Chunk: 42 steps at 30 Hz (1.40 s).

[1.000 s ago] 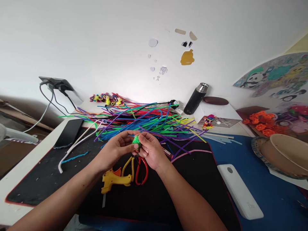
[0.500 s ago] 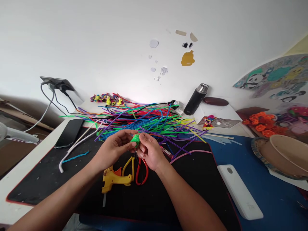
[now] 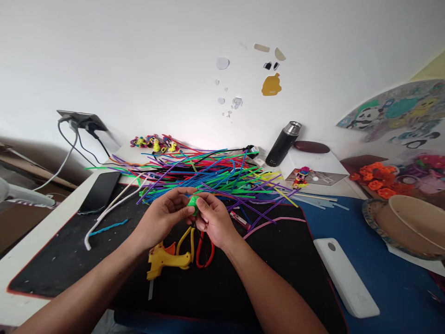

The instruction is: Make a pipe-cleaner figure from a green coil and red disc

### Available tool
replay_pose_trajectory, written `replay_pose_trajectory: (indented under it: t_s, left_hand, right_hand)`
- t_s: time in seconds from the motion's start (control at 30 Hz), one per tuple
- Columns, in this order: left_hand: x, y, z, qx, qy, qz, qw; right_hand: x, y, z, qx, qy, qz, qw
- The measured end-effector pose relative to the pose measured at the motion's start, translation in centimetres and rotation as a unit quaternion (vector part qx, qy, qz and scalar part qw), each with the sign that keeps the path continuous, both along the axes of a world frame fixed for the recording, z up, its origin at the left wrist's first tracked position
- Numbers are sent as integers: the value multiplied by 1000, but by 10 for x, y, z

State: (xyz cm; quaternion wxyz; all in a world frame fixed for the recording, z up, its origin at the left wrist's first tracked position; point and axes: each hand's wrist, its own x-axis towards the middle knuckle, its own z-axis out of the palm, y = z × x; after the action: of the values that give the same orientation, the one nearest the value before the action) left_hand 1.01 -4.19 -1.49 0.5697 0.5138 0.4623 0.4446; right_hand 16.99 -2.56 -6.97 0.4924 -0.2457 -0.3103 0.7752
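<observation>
Between my two hands is a small green coil of pipe cleaner (image 3: 193, 204), partly covered by fingers. My left hand (image 3: 167, 213) pinches it from the left with thumb and fingers. From the right, my right hand (image 3: 214, 218) grips it, its thumb lying over the green surface. Just below the hands on the black mat lie a yellow hot glue gun (image 3: 167, 257) and scissors or pliers with one red handle (image 3: 205, 253) and one yellow handle (image 3: 185, 241); their far ends are hidden by my hands. Behind my fingers spreads a heap of colourful pipe cleaners (image 3: 208, 174).
A phone (image 3: 99, 192), a white pipe cleaner (image 3: 104, 213) and a twisted blue piece (image 3: 109, 226) lie left. To the right are a white power bank (image 3: 346, 278) and a bowl (image 3: 417, 222). A black thermos (image 3: 283, 144) and small pipe-cleaner figures (image 3: 155, 143) stand near the wall.
My right hand has shifted slightly left and its thumb now covers more of the green coil. The coil has turned a little and moved slightly left; the tools stay put.
</observation>
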Motion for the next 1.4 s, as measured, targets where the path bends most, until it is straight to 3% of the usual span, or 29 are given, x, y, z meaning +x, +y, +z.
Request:
replay_pose_trajectory:
  t_s: [0.37, 0.7, 0.9, 1.17, 1.4]
  left_hand:
    - [1, 2, 1, 4, 0, -24, 1000]
    - [10, 13, -1, 18, -35, -43, 998]
    - [14, 30, 4, 34, -6, -55, 998]
    - [27, 51, 11, 128, 87, -95, 983]
    - [54, 49, 16, 252, 217, -169, 928]
  right_hand:
    - [-3, -2, -5, -6, 1, -3, 1000]
    - [12, 7, 7, -1, -23, -10, 1000]
    - [19, 12, 11, -7, -15, -24, 1000]
    - [40, 32, 19, -15, -30, -171, 985]
    - [51, 40, 17, -27, -42, -238, 970]
